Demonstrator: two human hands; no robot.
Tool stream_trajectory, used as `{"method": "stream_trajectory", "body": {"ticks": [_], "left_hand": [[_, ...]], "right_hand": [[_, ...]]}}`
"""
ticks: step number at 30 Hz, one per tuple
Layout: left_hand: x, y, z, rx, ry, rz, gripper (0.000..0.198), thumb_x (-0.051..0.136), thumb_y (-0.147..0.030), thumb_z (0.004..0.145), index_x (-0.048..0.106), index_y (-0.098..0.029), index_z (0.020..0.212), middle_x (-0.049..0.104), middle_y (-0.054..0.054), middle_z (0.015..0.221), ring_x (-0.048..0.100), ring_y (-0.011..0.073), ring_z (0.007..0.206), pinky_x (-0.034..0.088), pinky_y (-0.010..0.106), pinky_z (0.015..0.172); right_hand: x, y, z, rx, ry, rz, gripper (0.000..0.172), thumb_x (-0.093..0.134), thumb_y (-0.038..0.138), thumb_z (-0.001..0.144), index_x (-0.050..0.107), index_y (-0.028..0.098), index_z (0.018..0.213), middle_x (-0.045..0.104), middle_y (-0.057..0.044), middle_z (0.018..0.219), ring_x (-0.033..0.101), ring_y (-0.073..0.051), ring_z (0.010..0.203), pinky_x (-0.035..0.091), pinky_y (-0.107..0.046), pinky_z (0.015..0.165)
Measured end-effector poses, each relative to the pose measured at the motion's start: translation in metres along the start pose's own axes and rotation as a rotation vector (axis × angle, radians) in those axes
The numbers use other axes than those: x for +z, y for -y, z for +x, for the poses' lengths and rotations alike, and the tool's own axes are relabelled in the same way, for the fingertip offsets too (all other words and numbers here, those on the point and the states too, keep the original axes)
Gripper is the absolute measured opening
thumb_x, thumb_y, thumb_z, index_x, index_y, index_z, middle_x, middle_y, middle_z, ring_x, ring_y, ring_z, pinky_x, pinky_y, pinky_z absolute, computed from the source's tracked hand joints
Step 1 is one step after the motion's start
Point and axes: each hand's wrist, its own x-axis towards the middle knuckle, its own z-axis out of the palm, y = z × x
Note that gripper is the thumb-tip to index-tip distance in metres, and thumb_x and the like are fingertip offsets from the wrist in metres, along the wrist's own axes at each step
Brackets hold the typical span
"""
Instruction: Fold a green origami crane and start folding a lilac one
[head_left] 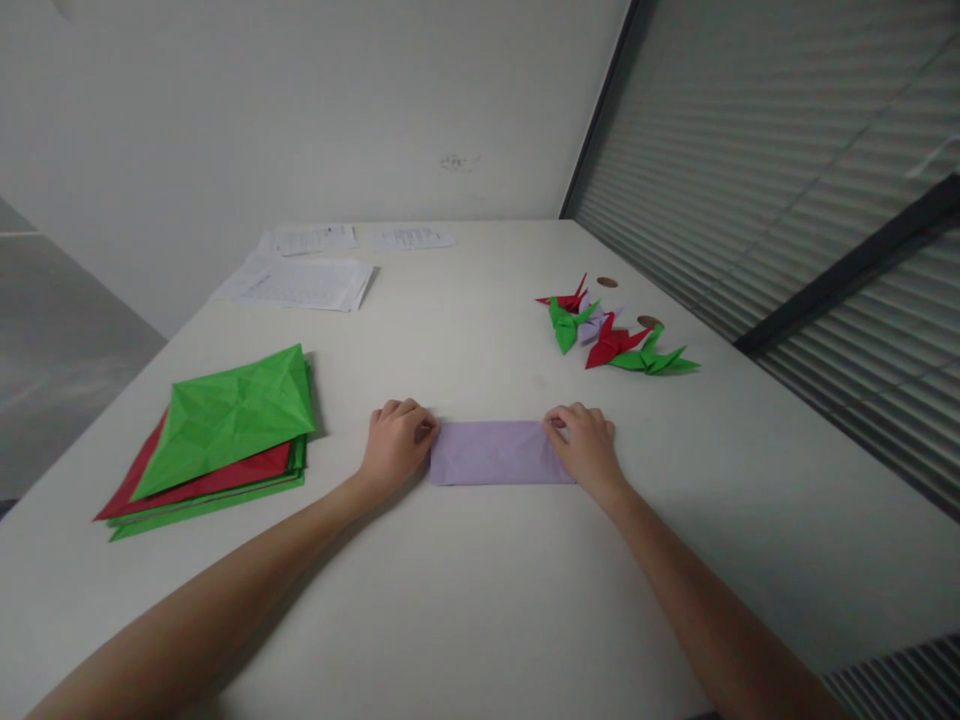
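Observation:
A sheet of purple origami paper, folded into a long rectangle, lies flat on the white table in front of me. My left hand pinches its left end near the far corner, thumb and fingers together. At the right end, my right hand grips the far corner the same way and covers part of that edge. Both wrists rest low, close to the tabletop.
A stack of creased green and red paper sheets lies at the left. Several folded paper cranes in red, green and purple sit at the far right, near round holes. Printed papers lie at the back left. Window blinds border the right side.

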Motion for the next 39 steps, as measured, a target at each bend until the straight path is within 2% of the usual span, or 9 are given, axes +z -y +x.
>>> {"method": "stream_trajectory", "body": {"ticks": [3,7,13,16,22,25,29,35,39], "left_hand": [[0.000,-0.001,0.000,-0.026,0.014,0.004,0.013,0.059,-0.028,0.086,0.069,-0.021,0.091,0.069,0.008,0.093,0.057,0.0287,0.095,0.039,0.042,0.081],[0.004,0.002,0.001,0.002,-0.021,-0.044,0.031,0.058,-0.021,0.087,0.063,-0.025,0.118,0.065,0.008,0.109,0.054,0.0278,0.102,0.041,0.044,0.087],[0.004,0.007,0.003,0.413,0.110,-0.024,0.038,0.048,-0.008,0.088,0.070,-0.027,0.113,0.058,0.009,0.125,0.044,0.0280,0.116,0.038,0.047,0.097],[0.001,0.008,0.004,0.513,0.194,0.047,0.037,0.051,-0.008,0.087,0.069,-0.025,0.115,0.061,0.010,0.123,0.045,0.0288,0.115,0.035,0.046,0.096],[-0.014,-0.004,0.006,0.561,0.302,0.072,0.034,0.046,-0.012,0.089,0.065,-0.021,0.117,0.066,0.010,0.111,0.056,0.0233,0.106,0.032,0.042,0.096],[-0.021,-0.019,0.005,0.546,0.311,0.130,0.032,0.042,-0.027,0.096,0.063,-0.018,0.119,0.066,0.010,0.098,0.060,0.0225,0.094,0.034,0.042,0.096],[-0.020,-0.032,-0.001,0.540,0.272,0.240,0.042,0.036,-0.047,0.100,0.057,-0.025,0.128,0.064,0.011,0.102,0.060,0.0251,0.093,0.037,0.045,0.092],[-0.010,-0.034,-0.006,0.487,0.279,0.289,0.033,0.046,-0.034,0.098,0.058,-0.024,0.126,0.060,0.015,0.114,0.058,0.0283,0.102,0.041,0.049,0.093],[-0.008,-0.037,-0.001,0.588,0.306,0.215,0.031,0.049,-0.020,0.092,0.059,-0.014,0.121,0.057,0.016,0.129,0.052,0.0282,0.122,0.039,0.046,0.105]], "right_hand": [[-0.001,0.001,0.001,0.010,0.010,-0.024,0.011,0.059,0.029,0.087,0.068,0.023,0.086,0.066,-0.006,0.090,0.052,-0.026,0.089,0.029,-0.035,0.073],[-0.001,0.000,0.002,0.037,-0.001,0.018,0.010,0.062,0.026,0.085,0.067,0.024,0.092,0.065,-0.005,0.093,0.052,-0.026,0.091,0.030,-0.034,0.074],[-0.002,0.002,0.002,0.011,-0.021,0.009,0.008,0.063,0.024,0.084,0.067,0.024,0.091,0.064,-0.006,0.096,0.050,-0.026,0.092,0.032,-0.035,0.076],[-0.004,0.004,0.002,0.008,0.001,-0.007,0.006,0.064,0.026,0.084,0.069,0.025,0.086,0.063,-0.006,0.097,0.050,-0.027,0.094,0.033,-0.036,0.077],[-0.005,0.006,0.002,-0.023,-0.029,-0.041,0.008,0.063,0.026,0.085,0.071,0.025,0.083,0.062,-0.008,0.098,0.049,-0.027,0.095,0.033,-0.038,0.077],[-0.006,0.007,0.002,-0.039,-0.048,-0.047,0.010,0.063,0.025,0.085,0.072,0.025,0.082,0.064,-0.008,0.097,0.048,-0.027,0.094,0.033,-0.038,0.077],[-0.009,0.008,0.003,-0.078,0.001,-0.079,0.011,0.063,0.025,0.086,0.073,0.025,0.081,0.069,-0.006,0.096,0.047,-0.028,0.096,0.031,-0.039,0.077],[-0.013,0.012,0.002,-0.146,-0.018,-0.135,0.015,0.062,0.024,0.088,0.074,0.023,0.080,0.072,-0.006,0.097,0.045,-0.027,0.101,0.030,-0.038,0.078],[-0.014,0.014,0.000,-0.198,-0.035,-0.200,0.016,0.061,0.022,0.089,0.073,0.022,0.079,0.072,-0.006,0.097,0.044,-0.027,0.103,0.029,-0.039,0.079]]}}
